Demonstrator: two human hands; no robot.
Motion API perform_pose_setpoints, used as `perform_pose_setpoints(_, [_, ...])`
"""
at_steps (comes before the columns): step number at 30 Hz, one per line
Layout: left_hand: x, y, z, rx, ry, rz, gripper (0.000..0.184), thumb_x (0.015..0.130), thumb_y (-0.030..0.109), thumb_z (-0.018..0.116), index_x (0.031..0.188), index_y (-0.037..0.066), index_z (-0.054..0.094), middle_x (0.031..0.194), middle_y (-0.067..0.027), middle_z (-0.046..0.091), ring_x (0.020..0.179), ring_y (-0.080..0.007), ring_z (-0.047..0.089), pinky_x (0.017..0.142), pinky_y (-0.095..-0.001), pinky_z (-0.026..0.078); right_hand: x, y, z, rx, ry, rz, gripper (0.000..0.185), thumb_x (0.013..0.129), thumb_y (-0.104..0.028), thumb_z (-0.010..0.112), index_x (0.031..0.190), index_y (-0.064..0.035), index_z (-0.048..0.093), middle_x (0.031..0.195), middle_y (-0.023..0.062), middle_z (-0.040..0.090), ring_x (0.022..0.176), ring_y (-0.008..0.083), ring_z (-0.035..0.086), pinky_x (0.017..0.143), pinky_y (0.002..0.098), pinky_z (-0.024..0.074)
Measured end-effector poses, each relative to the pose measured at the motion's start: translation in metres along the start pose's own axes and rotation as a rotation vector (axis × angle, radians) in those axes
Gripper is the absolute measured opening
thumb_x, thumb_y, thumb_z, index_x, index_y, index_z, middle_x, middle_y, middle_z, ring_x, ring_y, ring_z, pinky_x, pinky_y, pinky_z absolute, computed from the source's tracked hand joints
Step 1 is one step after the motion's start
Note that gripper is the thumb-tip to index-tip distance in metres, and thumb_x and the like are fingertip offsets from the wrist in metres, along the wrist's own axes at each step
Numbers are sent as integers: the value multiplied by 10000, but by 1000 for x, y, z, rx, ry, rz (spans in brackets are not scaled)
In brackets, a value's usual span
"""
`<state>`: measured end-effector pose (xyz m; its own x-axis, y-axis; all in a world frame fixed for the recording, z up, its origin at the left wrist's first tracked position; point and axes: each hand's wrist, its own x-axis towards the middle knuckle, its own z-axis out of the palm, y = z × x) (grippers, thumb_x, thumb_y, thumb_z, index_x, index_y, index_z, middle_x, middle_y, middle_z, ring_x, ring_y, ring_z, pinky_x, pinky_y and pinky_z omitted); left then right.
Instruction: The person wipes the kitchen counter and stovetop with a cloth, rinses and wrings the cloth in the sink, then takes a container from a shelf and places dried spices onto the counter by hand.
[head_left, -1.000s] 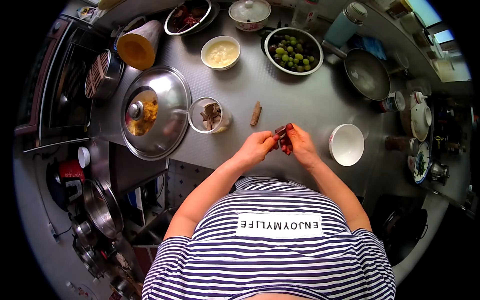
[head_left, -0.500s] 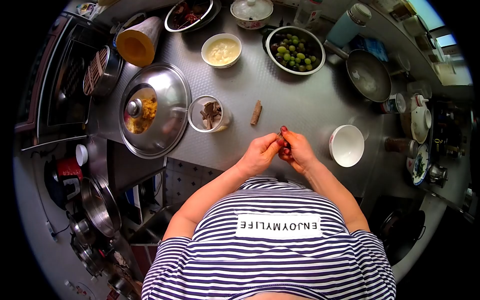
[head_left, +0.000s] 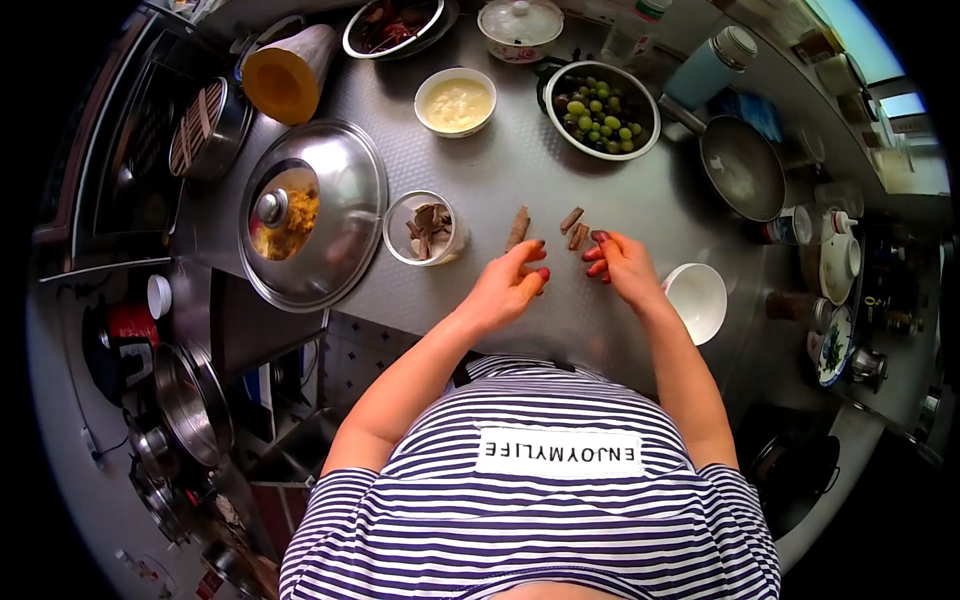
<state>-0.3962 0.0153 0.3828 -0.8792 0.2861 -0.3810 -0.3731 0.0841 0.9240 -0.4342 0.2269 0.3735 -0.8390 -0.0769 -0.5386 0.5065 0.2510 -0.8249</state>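
Pieces of brown bark that look like cinnamon lie on the metal counter. One longer cinnamon stick lies just beyond the fingertips of my left hand, whose thumb and forefinger are apart with nothing between them. Short broken cinnamon pieces rest close to the fingers of my right hand. That hand is open, its dark-nailed fingers bent, and I see nothing in it. A clear plastic cup with more bark pieces inside stands left of my left hand. Beside my right wrist is a white bowl.
A large glass-and-metal lid covers orange food at left. Behind stand a bowl of pale yellow food, a basin of grapes and a lidded pot. A frying pan and a blue flask are at right.
My hands were together, holding a small piece of bark. Now they are apart, and short broken pieces lie on the counter near my right fingers.
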Motion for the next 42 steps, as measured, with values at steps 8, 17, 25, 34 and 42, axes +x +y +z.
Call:
perform_pose_setpoints(8, [-71, -15, -50, 145, 145, -169, 300, 787, 137, 676, 979, -56, 549, 802, -120, 633, 725, -143, 603, 659, -279, 485, 13, -21, 18, -404, 194, -521, 214, 839, -147, 588, 991, 2, 598, 822, 132, 637, 679, 212, 624, 622, 319, 486])
perform_pose_setpoints(17, [-62, 4, -82, 408, 714, 184, 883, 587, 205, 827, 1287, -15, 336, 1214, -171, 431, 1064, -291, 489, 861, -384, 439, 41, -48, 94, -1095, 67, -527, 355, 781, -282, 673, 945, -36, 476, 919, 162, 579, 814, 356, 608, 667, 445, 485])
perform_pose_setpoints(25, [-38, 5, -94, 524, 709, 483, 853, 551, 128, 802, 1270, -16, 365, 1206, -161, 492, 1130, -333, 470, 959, -392, 388, 21, -80, 84, -758, -55, -479, 298, 799, -205, 652, 1014, -14, 572, 890, 151, 637, 665, 296, 611, 611, 394, 478])
perform_pose_setpoints(34, [-49, 21, -96, 569, 686, 845, 816, 531, 104, 806, 1228, -41, 408, 1167, -188, 508, 1065, -354, 496, 934, -405, 402, -26, -129, 81, -399, 8, -672, 150, 814, -50, 642, 945, 9, 599, 758, 79, 606, 571, 108, 538, 516, 240, 426])
perform_pose_setpoints(42, [-41, 29, -109, 723, 740, 796, 842, 497, 68, 816, 1236, 2, 417, 1192, -167, 512, 1097, -327, 507, 946, -372, 421, -39, -130, 80, -366, -1, -745, 123, 810, -32, 633, 922, 10, 606, 760, 99, 602, 593, 152, 564, 529, 255, 443])
